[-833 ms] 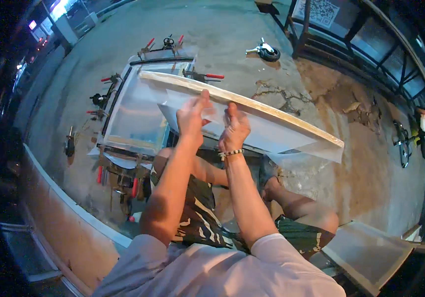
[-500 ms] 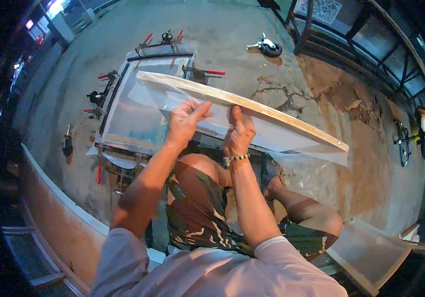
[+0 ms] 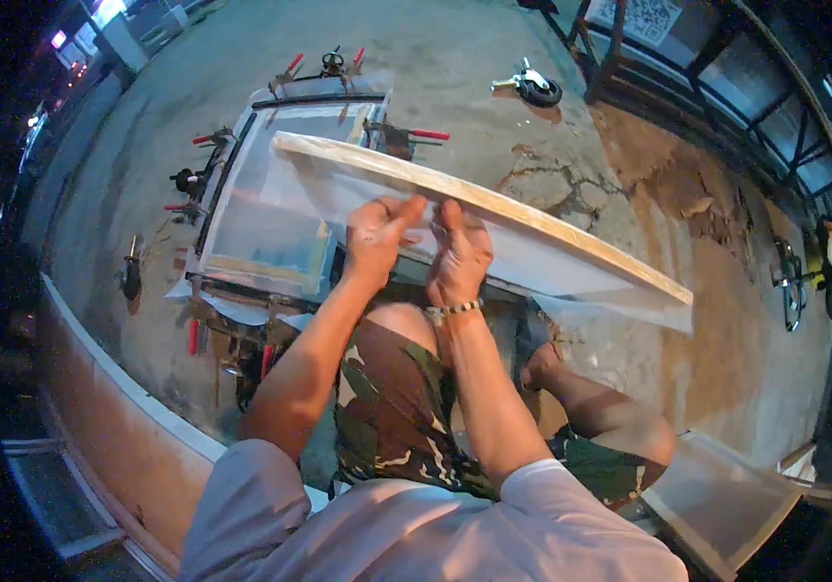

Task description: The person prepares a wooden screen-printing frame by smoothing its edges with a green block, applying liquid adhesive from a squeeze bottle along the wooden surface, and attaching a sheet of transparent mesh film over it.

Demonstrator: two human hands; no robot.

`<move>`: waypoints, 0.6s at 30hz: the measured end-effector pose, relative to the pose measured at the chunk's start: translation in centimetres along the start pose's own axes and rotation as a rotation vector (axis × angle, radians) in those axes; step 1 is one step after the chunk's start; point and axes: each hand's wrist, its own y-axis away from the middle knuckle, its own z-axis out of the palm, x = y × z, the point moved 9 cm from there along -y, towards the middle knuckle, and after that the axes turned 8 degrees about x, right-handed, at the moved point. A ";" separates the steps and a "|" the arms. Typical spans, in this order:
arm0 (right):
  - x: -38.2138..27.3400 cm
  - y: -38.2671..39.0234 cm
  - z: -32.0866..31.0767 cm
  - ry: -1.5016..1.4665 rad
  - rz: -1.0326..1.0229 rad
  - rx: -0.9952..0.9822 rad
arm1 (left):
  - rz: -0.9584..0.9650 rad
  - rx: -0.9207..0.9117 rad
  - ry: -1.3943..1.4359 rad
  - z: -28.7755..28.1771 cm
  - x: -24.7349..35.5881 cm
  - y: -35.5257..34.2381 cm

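A wooden frame [image 3: 532, 221] covered with thin, translucent white mesh [image 3: 542, 254] is tilted up in front of me, its pale wooden edge sloping down to the right. My left hand [image 3: 377, 241] is closed on the mesh just below that edge, thumb pointing right. Close beside it, my right hand [image 3: 461, 257] grips the mesh under the bar, thumb up against the wood. Both hands' fingertips are partly hidden. Behind lies a stretching frame [image 3: 217, 189] with a second mesh-covered frame [image 3: 271, 218] inside it, ringed by several red-handled clamps [image 3: 429, 135].
A caster wheel [image 3: 537, 90] lies on the concrete floor beyond the frame. Another mesh frame [image 3: 726, 495] rests at lower right. A loose clamp [image 3: 131, 272] is at left, near a curved low wall [image 3: 135, 417]. A dark metal rack [image 3: 707, 92] stands at upper right.
My left hand has slid right along the wooden edge, away from the loose mesh and up close to my right hand. My right hand has shifted slightly left along the bar.
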 end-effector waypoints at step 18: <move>0.9 0.4 1.1 -0.141 0.065 -0.026 | 0.049 0.112 0.367 -3.3 0.2 -3.0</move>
